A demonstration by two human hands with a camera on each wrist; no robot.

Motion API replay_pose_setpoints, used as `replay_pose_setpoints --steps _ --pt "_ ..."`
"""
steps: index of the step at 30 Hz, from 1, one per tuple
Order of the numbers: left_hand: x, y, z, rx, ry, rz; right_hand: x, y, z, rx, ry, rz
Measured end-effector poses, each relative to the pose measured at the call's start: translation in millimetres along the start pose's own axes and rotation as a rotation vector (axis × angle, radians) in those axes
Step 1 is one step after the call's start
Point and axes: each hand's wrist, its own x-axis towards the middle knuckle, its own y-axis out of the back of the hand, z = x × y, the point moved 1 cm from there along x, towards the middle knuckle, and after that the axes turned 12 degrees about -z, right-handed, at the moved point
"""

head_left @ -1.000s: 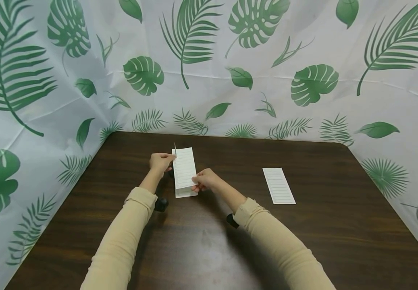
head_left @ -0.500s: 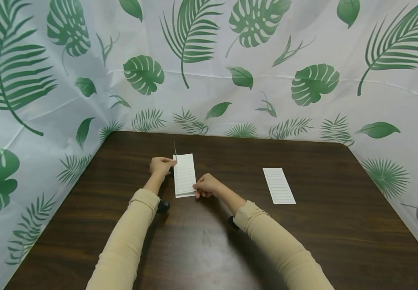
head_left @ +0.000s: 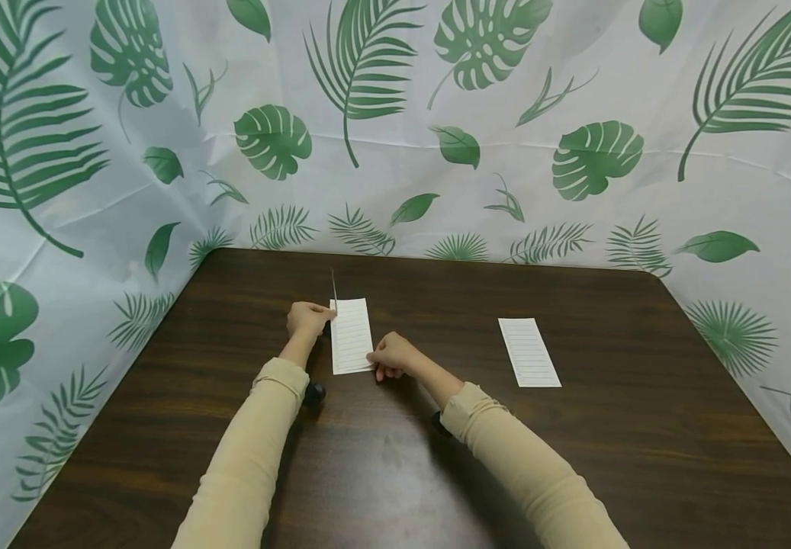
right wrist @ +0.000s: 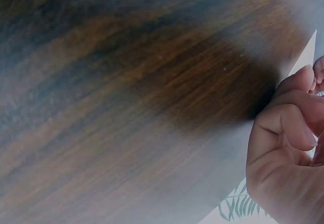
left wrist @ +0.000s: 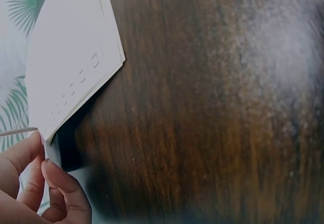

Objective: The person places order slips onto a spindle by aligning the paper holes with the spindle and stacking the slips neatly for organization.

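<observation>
A white lined sheet [head_left: 350, 332] lies at the left of the table over another sheet, whose edge shows just beneath it in the left wrist view. My left hand [head_left: 308, 319] pinches its left edge near the top. A thin stick [left wrist: 17, 131] juts out from the same fingertips, pointing away from me in the head view. At the bottom right corner, my right hand [head_left: 393, 355] holds the sheet between thumb and finger, the other fingers curled under. Small printed boxes run along the paper's edge in the left wrist view.
Another lined sheet [head_left: 529, 352] lies flat on the dark wood table [head_left: 615, 442], to the right of my right hand. A white leaf-printed curtain [head_left: 395, 175] hangs behind the table and along its left side.
Both hands have lowered the top sheet toward me, its bottom edge coming down over the sheet below. The exposed strip of the lower sheet has disappeared in the head view.
</observation>
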Motion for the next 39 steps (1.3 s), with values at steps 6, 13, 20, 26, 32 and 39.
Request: replay_pose_setpoints --steps 6,13,20,26,32,39 --pt "1.9 -2.2 -0.3 0.009 0.021 0.015 0.0 -1.7 1.0 -0.043 0.011 0.019" --pt "1.8 -3.6 1.1 0.064 0.012 0.031 -1.1 -1.8 -0.2 -0.069 0.021 0.033" --pt "-0.8 -5.3 0.1 0.112 -0.008 0.036 -0.1 -2.3 1.7 -0.094 0.021 0.033" --pt "-3.1 -3.1 0.5 0.069 -0.012 -0.013 -1.0 -2.8 1.9 -0.122 0.05 0.054" --pt "-3.8 0.5 1.1 0.046 0.019 -0.105 -3.1 -3.4 3.0 -0.146 0.086 0.056" --pt "84.7 -20.9 -51.3 -0.067 -0.021 -0.127 -4.5 -3.7 3.7 -0.152 0.123 0.05"
